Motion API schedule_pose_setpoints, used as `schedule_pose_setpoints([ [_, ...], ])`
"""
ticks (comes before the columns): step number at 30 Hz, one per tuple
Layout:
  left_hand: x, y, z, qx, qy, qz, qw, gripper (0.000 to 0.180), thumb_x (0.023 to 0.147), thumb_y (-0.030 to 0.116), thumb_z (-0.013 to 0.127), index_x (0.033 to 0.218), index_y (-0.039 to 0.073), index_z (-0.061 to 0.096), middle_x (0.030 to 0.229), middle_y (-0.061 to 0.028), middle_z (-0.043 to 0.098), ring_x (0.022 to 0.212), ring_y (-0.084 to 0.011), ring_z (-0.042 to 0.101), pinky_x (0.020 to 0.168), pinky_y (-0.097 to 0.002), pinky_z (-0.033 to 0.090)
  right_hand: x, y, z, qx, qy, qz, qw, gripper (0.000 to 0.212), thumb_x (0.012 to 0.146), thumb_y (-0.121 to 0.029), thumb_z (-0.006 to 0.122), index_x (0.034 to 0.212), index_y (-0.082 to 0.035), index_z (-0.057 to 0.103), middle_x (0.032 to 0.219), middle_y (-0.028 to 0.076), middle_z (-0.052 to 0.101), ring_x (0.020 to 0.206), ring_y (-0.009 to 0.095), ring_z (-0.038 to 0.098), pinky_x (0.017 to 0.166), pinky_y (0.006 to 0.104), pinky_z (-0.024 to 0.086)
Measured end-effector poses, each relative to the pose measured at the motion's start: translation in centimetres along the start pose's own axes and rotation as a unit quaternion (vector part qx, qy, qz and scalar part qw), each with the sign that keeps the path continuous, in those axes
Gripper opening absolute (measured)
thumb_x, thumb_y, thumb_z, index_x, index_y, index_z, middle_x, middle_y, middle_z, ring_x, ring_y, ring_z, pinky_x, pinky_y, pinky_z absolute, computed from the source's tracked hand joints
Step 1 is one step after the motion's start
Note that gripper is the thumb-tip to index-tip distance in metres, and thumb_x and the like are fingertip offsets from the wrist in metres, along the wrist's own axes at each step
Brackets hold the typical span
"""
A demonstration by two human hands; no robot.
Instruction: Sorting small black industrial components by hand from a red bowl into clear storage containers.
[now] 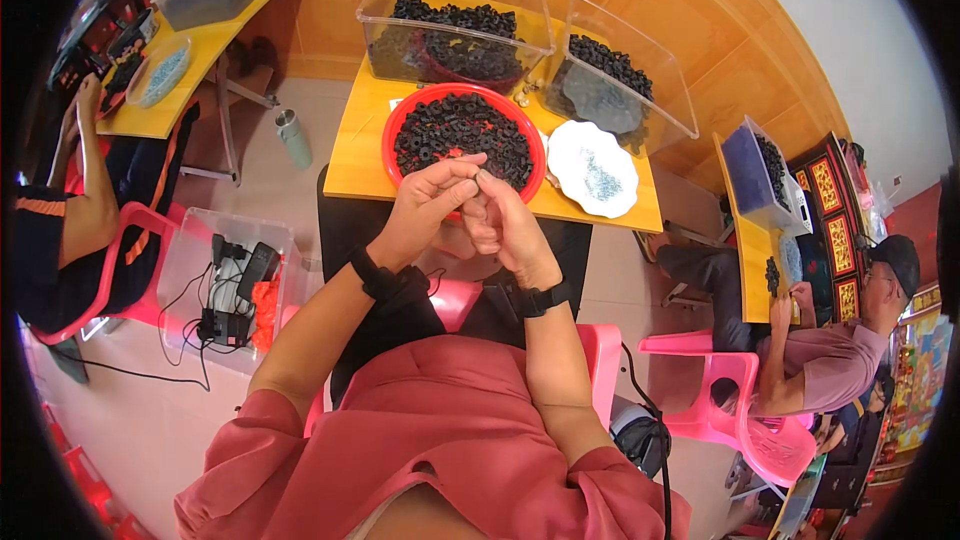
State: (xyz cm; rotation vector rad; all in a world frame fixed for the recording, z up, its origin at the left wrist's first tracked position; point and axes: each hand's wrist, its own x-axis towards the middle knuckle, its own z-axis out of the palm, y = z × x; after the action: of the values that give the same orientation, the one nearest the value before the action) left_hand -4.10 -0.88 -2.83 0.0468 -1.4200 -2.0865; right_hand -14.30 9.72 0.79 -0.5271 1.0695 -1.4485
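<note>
Black, small, ring-shaped pcs (462,125) are filling the red round plastic basin (388,143); I'm judging them light, firm, prob. best held by rims. Bare L hand (430,198) & R hand (508,228) are meeting fingertip-narrow nearby; can't tell what's between.

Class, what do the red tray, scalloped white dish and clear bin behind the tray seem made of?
Red tray: probably smooth plastic; its rim is evenly coloured.
White dish: smooth, plastic or ceramic; its plain surface leaves that open.
Clear bin: likely glossy plastic; black pieces show through its walls.
</note>
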Motion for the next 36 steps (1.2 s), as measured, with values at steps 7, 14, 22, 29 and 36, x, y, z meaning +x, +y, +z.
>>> schedule_pose_setpoints([
  [7, -0.1, -0.1, 0.3, 0.012, 0.000, 0.012, 1.000, 0.018, 0.093, 0.006, 0.054, 0.109, 0.001, 0.061, 0.116, -0.0084, 0.061, 0.096, -0.0088, 0.058, 0.087, -0.0251, 0.045, 0.1, 0.3, 0.1, 0.009, 0.039, 0.007, 0.999, 0.042, 0.092, -0.044, 0.047, 0.061, -0.019, 0.034, 0.050, -0.009, 0.027, 0.037, 0.002, 0.019, 0.034, 0.0199, 0.011],
  [14, -0.3, -0.5, -0.2, 0.054, -0.013, -0.011, 0.998, 0.024, 0.095, 0.008, 0.052, 0.116, -0.001, 0.058, 0.099, -0.0033, 0.064, 0.090, -0.0071, 0.059, 0.080, -0.0211, 0.047, -0.1, -0.1, 0.5, 0.056, 0.053, -0.012, 0.997, 0.036, 0.091, -0.039, 0.047, 0.064, -0.018, 0.036, 0.051, -0.010, 0.028, 0.038, 0.002, 0.019, 0.035, 0.0197, 0.011],
  [22, -0.3, -0.1, -0.5, 0.047, -0.006, -0.037, 0.998, 0.022, 0.094, 0.011, 0.054, 0.111, 0.000, 0.063, 0.103, -0.0012, 0.063, 0.093, -0.0087, 0.056, 0.084, -0.0246, 0.045, -0.1, -0.1, 0.2, 0.005, 0.044, 0.005, 0.999, 0.044, 0.091, -0.047, 0.042, 0.060, -0.019, 0.029, 0.050, -0.008, 0.027, 0.039, 0.003, 0.018, 0.036, 0.0191, 0.012],
  [29, 0.1, -0.4, -0.7, 0.020, 0.006, -0.005, 1.000, 0.018, 0.089, 0.009, 0.059, 0.101, -0.003, 0.066, 0.097, -0.0020, 0.062, 0.089, -0.0094, 0.056, 0.082, -0.0237, 0.044, 0.1, 0.3, -0.3, 0.023, 0.020, 0.027, 0.999, 0.042, 0.088, -0.047, 0.050, 0.061, -0.019, 0.034, 0.051, -0.009, 0.029, 0.038, 0.002, 0.018, 0.036, 0.0199, 0.010],
  [36, -0.2, 0.1, -0.3, -0.005, 0.021, -0.041, 0.999, 0.015, 0.089, 0.008, 0.060, 0.095, -0.002, 0.068, 0.095, -0.0018, 0.063, 0.090, -0.0088, 0.056, 0.082, -0.0241, 0.043, -0.1, 0.0, -0.2, 0.010, 0.026, 0.027, 0.999, 0.044, 0.088, -0.051, 0.050, 0.062, -0.019, 0.034, 0.051, -0.009, 0.028, 0.038, 0.002, 0.017, 0.036, 0.0201, 0.010],
])
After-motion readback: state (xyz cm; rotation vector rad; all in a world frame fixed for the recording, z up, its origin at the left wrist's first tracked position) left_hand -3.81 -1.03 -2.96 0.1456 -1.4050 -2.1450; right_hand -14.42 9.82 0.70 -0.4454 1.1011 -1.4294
